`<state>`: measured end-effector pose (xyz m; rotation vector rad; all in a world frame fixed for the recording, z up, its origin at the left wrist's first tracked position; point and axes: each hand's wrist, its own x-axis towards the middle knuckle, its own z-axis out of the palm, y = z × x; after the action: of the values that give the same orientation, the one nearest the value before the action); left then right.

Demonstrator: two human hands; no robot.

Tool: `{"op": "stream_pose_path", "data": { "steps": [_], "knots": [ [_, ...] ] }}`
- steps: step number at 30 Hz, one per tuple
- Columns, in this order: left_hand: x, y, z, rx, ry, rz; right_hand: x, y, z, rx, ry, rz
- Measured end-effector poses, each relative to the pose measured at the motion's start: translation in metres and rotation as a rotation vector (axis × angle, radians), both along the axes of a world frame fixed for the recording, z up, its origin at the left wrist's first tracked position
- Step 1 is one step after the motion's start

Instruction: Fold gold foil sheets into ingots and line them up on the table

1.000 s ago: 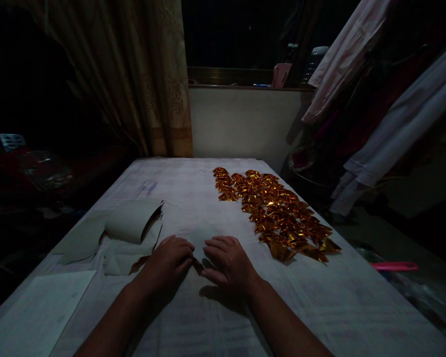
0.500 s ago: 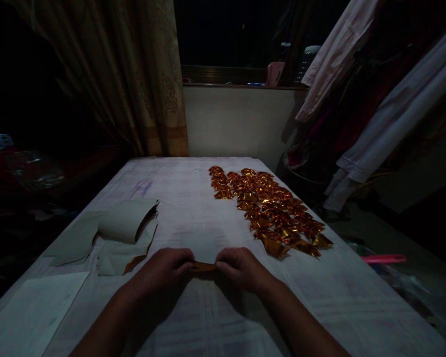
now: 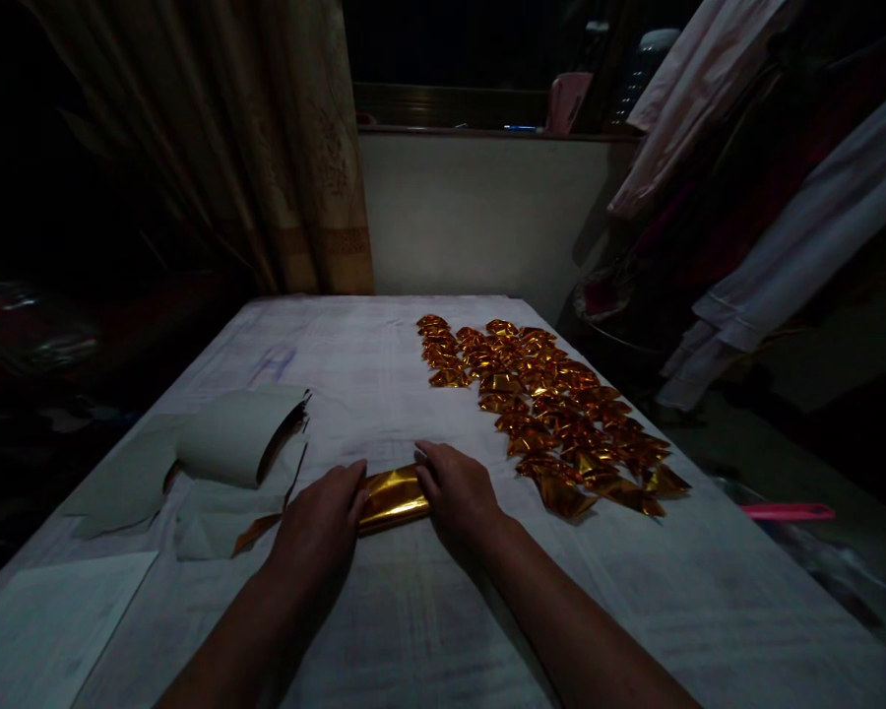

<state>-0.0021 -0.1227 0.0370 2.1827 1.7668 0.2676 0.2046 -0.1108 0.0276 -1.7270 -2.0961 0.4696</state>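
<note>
A folded strip of gold foil paper (image 3: 395, 499) lies at the near middle of the table, shiny side up. My left hand (image 3: 321, 522) grips its left end, the thumb along the edge. At the right end my right hand (image 3: 459, 489) holds it, fingers bent over the top. To the right, many folded gold foil pieces (image 3: 553, 394) are spread in overlapping rows. Left of my hands lie pale-backed paper sheets (image 3: 236, 438), one of them curled over, with a gold edge showing.
A flat white sheet (image 3: 51, 620) rests at the table's near left. The cloth-covered table (image 3: 354, 354) reaches a wall with a curtain (image 3: 295, 177). Clothes (image 3: 804, 236) hang at the right, above a pink handle (image 3: 790, 512) beside the table.
The paper was a pale sheet pinched at its near edge; now it is a narrow folded strip with gold facing up. Both hands have turned over onto its ends. The view has shifted slightly.
</note>
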Motion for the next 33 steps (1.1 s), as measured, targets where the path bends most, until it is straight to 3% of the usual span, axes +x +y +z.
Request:
{"op": "stream_pose_path", "data": {
  "steps": [6,14,33],
  "knots": [
    [0.0,0.001,0.006,-0.008,-0.008,0.012,-0.001,0.007,0.009,-0.084,-0.148,0.038],
    [-0.004,0.002,0.007,0.011,-0.084,-0.015,-0.002,0.007,0.019,-0.124,-0.152,0.063],
    [-0.01,0.018,0.005,-0.099,-0.086,-0.03,0.004,0.009,0.019,-0.155,-0.097,0.13]
  ]
}}
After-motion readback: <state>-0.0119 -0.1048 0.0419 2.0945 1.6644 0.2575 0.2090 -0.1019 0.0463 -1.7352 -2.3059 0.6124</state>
